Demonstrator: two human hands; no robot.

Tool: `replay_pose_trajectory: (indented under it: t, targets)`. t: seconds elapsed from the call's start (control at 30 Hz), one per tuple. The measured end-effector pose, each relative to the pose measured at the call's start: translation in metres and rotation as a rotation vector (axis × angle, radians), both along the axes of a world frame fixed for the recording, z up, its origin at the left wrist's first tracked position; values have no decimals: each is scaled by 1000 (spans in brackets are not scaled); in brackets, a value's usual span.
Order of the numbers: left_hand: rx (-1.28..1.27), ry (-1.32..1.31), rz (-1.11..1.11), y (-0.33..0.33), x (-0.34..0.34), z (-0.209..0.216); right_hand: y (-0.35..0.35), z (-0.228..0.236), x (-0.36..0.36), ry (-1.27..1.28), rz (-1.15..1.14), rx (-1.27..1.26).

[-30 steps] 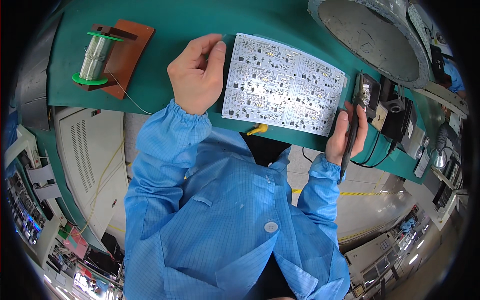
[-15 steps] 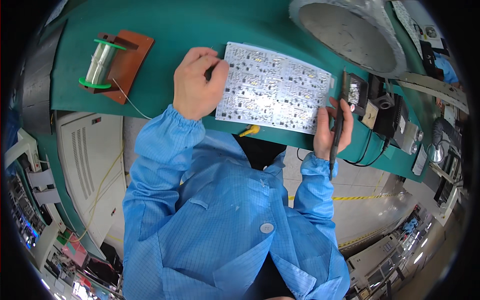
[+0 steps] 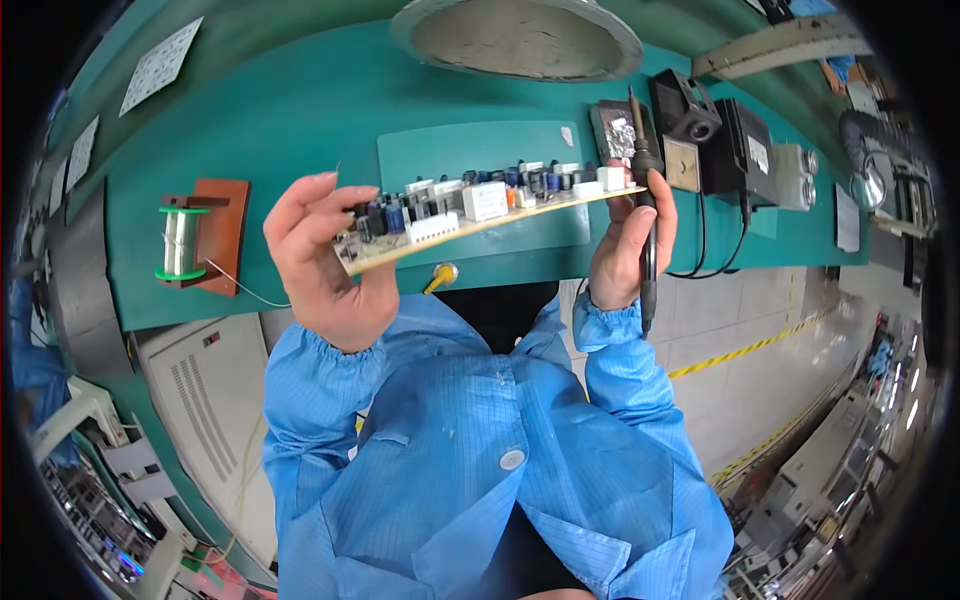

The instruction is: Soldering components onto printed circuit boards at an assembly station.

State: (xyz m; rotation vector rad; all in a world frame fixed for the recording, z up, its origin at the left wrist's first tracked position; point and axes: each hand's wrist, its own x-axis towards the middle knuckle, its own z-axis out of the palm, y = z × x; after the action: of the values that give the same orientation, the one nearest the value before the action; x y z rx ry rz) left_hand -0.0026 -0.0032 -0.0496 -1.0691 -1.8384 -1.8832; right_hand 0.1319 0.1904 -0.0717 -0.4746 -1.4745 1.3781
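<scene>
A circuit board (image 3: 486, 203) is held tilted nearly edge-on above the bench, its tall side showing white connectors, dark cylindrical parts and an orange part. My left hand (image 3: 335, 270) grips its left end between thumb and fingers. A thin wire end stands up by those fingertips, and solder wire from the spool (image 3: 182, 243) runs toward this hand. My right hand (image 3: 628, 245) supports the board's right end while closed around a soldering iron (image 3: 647, 165), whose tip points up and away from me. The board's underside is hidden.
A translucent mat (image 3: 450, 148) lies beneath the board on the green bench. Behind hangs a wide grey hood (image 3: 515, 38). At right are a foil-like tray (image 3: 612, 125), an iron holder (image 3: 686, 108), a sponge (image 3: 682, 165) and a black box (image 3: 738, 150) with cables. A yellow plug (image 3: 441, 276) sits at the front edge.
The board went from lying flat, small components facing up, to being tilted up with its tall components showing. My left hand moved onto its left end. The view has shifted too.
</scene>
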Motion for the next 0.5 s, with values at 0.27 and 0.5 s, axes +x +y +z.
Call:
replay_pose_trajectory:
  t: [0.27, 0.5]
  targets:
    - [-159, 262, -117, -6, 0, 8, 18, 1, 26, -164, -3, 516]
    - [-187, 296, -96, -2, 2, 10, 21, 14, 31, -348, 114, 762]
